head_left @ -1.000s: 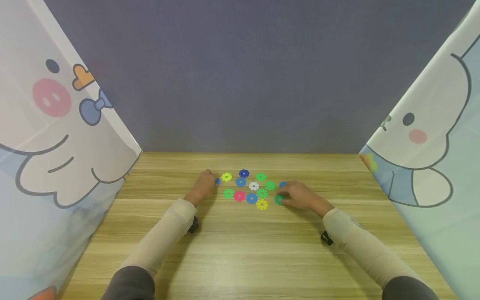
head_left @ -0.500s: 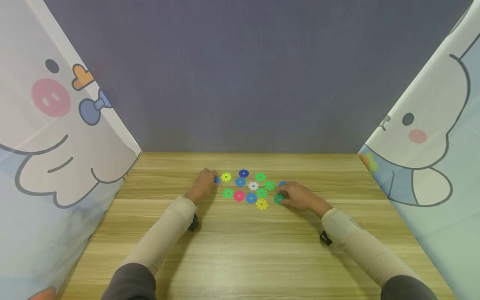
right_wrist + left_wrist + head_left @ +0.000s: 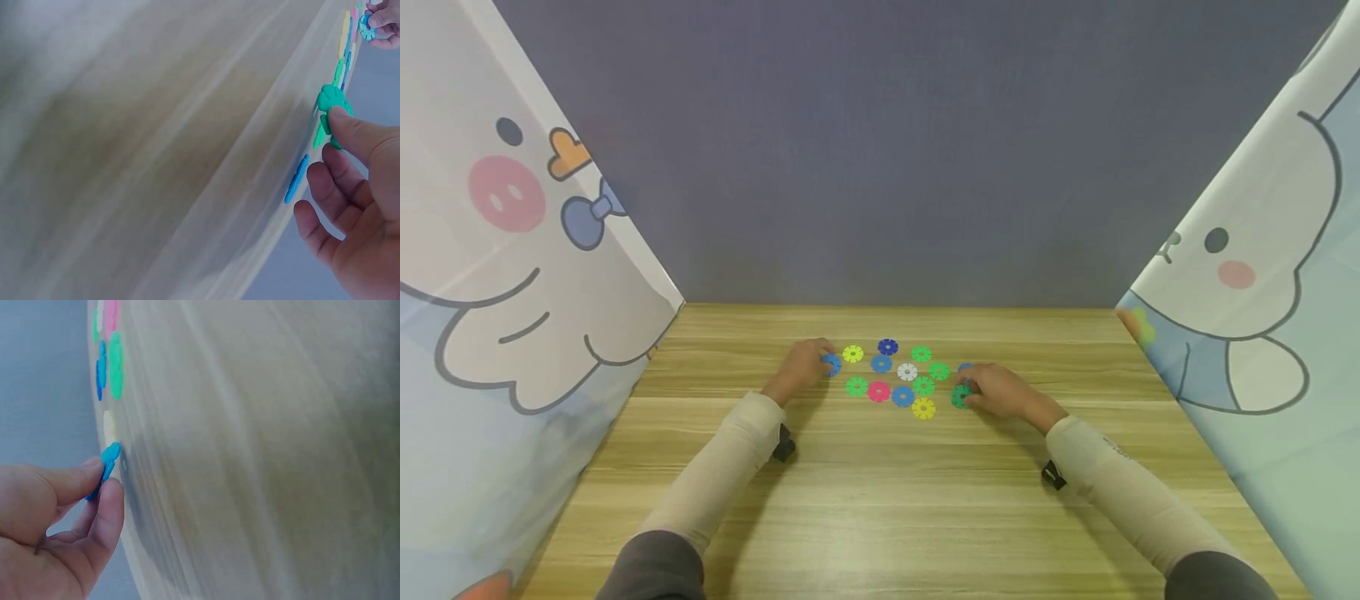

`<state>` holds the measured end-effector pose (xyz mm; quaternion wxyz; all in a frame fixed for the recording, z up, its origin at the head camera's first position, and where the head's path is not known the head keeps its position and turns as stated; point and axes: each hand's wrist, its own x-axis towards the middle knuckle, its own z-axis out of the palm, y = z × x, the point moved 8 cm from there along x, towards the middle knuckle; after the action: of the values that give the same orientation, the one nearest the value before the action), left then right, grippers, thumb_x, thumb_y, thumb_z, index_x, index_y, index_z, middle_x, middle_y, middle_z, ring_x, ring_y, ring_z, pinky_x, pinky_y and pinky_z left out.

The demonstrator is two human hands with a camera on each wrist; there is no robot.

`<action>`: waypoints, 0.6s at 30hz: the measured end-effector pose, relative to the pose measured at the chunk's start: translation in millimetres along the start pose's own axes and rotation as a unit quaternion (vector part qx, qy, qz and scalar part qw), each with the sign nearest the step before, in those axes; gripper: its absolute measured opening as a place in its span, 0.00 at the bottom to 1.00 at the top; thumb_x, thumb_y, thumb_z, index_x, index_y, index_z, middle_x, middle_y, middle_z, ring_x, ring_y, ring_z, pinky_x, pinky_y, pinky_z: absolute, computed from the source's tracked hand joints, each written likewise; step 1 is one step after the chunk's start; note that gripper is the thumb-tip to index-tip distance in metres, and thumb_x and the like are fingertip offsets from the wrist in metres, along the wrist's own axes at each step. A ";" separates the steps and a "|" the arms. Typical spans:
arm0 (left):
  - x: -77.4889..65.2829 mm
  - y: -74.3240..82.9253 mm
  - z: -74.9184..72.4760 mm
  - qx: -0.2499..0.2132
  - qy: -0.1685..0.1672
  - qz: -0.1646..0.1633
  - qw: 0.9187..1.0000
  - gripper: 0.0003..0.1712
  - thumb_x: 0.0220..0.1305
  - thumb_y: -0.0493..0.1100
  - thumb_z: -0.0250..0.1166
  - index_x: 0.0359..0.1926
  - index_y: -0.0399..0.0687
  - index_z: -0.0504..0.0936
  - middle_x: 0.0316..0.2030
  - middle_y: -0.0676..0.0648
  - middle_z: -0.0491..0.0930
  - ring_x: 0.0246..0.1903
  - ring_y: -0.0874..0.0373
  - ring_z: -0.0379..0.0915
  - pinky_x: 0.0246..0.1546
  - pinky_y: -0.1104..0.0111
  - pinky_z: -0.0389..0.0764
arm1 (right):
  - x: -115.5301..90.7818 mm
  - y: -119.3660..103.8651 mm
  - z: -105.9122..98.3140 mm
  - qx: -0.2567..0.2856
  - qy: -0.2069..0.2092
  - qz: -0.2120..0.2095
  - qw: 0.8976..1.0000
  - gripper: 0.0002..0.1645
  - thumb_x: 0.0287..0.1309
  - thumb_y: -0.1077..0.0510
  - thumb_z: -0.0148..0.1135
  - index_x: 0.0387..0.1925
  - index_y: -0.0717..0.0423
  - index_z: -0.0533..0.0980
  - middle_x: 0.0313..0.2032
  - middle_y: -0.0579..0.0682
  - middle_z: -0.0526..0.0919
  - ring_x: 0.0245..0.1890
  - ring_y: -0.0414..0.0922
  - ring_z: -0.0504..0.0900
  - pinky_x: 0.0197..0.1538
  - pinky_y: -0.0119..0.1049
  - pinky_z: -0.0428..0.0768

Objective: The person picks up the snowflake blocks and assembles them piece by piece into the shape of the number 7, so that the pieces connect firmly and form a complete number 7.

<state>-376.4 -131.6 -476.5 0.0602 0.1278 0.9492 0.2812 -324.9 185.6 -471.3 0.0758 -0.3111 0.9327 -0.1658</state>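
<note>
My left hand (image 3: 801,368) pinches a blue notched plastic disc (image 3: 111,455) between thumb and fingers at the left end of the group of discs. The disc tilts on its edge in the left wrist view. At the group's right end my right hand (image 3: 1003,392) holds a dark green notched disc (image 3: 330,99), thumb on its face. Its other fingers are loosely bent in the right wrist view. A second blue disc (image 3: 297,179) lies on the table below those fingers, partly hidden by the hand in the head view.
Between the hands several flat discs lie on the wooden table (image 3: 880,500), among them a lime one (image 3: 853,354), a white one (image 3: 907,372), a pink one (image 3: 879,392) and a yellow one (image 3: 923,408). A grey panel (image 3: 880,167) rises behind; printed cloths (image 3: 1247,333) flank the table.
The left hand has drawn slightly left, and more of its blue disc now shows. The green disc in the right hand has shifted a little upward and right. The other discs stay put.
</note>
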 end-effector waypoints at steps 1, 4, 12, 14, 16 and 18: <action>-0.4 -1.6 -0.4 -0.023 -0.004 -0.005 1.000 0.18 0.68 0.36 0.67 0.58 0.37 0.81 0.49 0.36 0.87 0.50 0.44 0.85 0.56 0.54 0.86 | -0.2 -0.4 -0.3 -0.001 -0.001 -0.003 1.000 0.20 0.64 0.59 0.70 0.56 0.60 0.80 0.26 0.40 0.77 0.26 0.35 0.69 0.32 0.29 0.73; -1.6 -4.0 -2.4 -0.077 -0.013 -0.014 0.997 0.18 0.68 0.35 0.66 0.58 0.38 0.81 0.48 0.34 0.87 0.41 0.47 0.88 0.42 0.61 0.90 | -0.3 -1.0 -1.8 -0.006 0.001 -0.009 1.000 0.16 0.65 0.59 0.68 0.54 0.57 0.81 0.30 0.40 0.81 0.28 0.34 0.73 0.35 0.31 0.76; -6.6 0.6 -1.4 -0.206 -0.038 -0.056 0.976 0.21 0.67 0.34 0.67 0.61 0.40 0.81 0.51 0.33 0.84 0.35 0.55 0.87 0.39 0.65 0.90 | -1.1 -3.9 -10.6 -0.022 0.029 -0.028 0.999 0.09 0.68 0.58 0.65 0.49 0.52 0.82 0.35 0.43 0.86 0.34 0.37 0.82 0.40 0.38 0.85; -7.6 3.7 2.1 -0.239 -0.044 -0.065 0.968 0.22 0.66 0.33 0.67 0.61 0.39 0.81 0.51 0.34 0.84 0.36 0.55 0.87 0.41 0.64 0.90 | -0.4 -5.0 -12.1 -0.025 0.035 -0.032 0.999 0.08 0.69 0.57 0.64 0.48 0.52 0.81 0.34 0.42 0.86 0.32 0.36 0.81 0.38 0.37 0.83; -9.2 8.4 6.5 -0.274 -0.052 -0.074 0.958 0.22 0.66 0.31 0.67 0.61 0.39 0.80 0.50 0.35 0.83 0.38 0.54 0.86 0.44 0.62 0.90 | 0.7 -5.6 -13.3 -0.025 0.039 -0.035 0.998 0.07 0.69 0.57 0.64 0.47 0.52 0.80 0.31 0.41 0.84 0.29 0.34 0.78 0.35 0.34 0.80; -10.9 14.0 10.6 -0.301 -0.062 -0.081 0.948 0.23 0.66 0.31 0.66 0.62 0.39 0.80 0.49 0.36 0.83 0.40 0.53 0.86 0.49 0.60 0.89 | 1.7 -6.2 -14.6 -0.027 0.045 -0.034 0.998 0.07 0.70 0.56 0.63 0.46 0.52 0.79 0.29 0.40 0.82 0.26 0.33 0.74 0.32 0.31 0.77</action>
<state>-361.1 -117.8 -477.2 0.1771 0.0435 0.8221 0.5394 -326.4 183.7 -455.5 0.0195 -0.3366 0.9283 -0.1568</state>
